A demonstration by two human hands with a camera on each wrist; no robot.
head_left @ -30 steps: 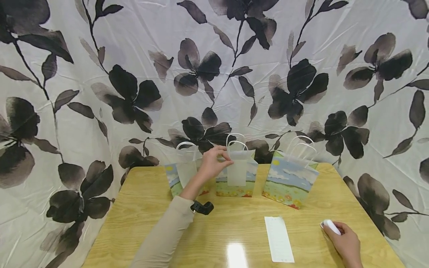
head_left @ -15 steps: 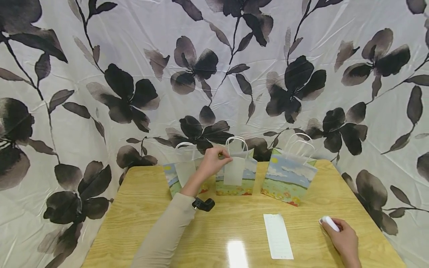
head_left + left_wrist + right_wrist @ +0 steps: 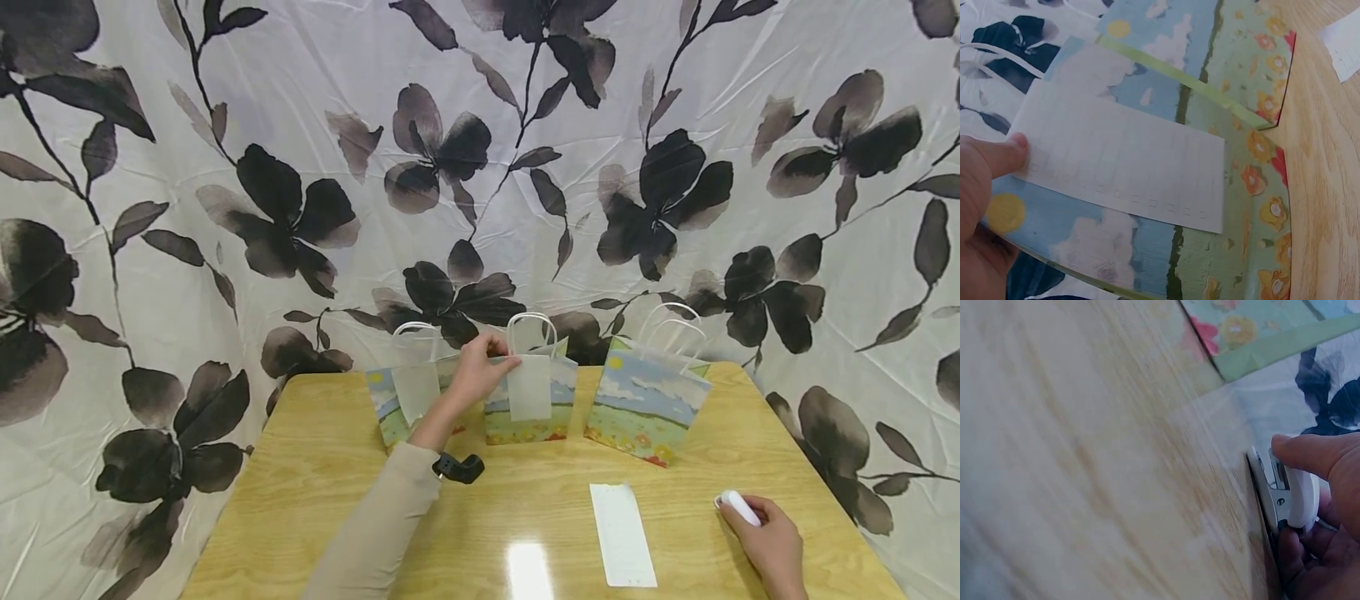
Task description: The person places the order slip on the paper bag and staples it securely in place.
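In the head view my left hand [image 3: 478, 373] pinches the top of a white paper slip [image 3: 529, 392] at the upper edge of the middle paper bag [image 3: 564, 400]. The slip hangs flat over the bag's painted sky and meadow. Printed lines and a row of small boxes show on it in the left wrist view, with the thumb [image 3: 1007, 156] on its top end; the other fingers are hidden behind the bag. At the right, my right hand [image 3: 780, 542] grips a small white stapler [image 3: 740, 508], its metal base low over the table in the right wrist view.
Similar bags stand either side: the left bag [image 3: 381, 400], partly behind my left forearm, bears a white slip [image 3: 414, 392], and the right bag [image 3: 647, 404] is angled. Another printed slip [image 3: 624, 537] lies on the wooden table [image 3: 300, 483]. A floral curtain [image 3: 315, 108] hangs behind.
The middle bag's two handles, apart a second ago, now line up closely. The slip first shifted slightly left, then back right on the bag. The right hand and stapler stay nearly still.
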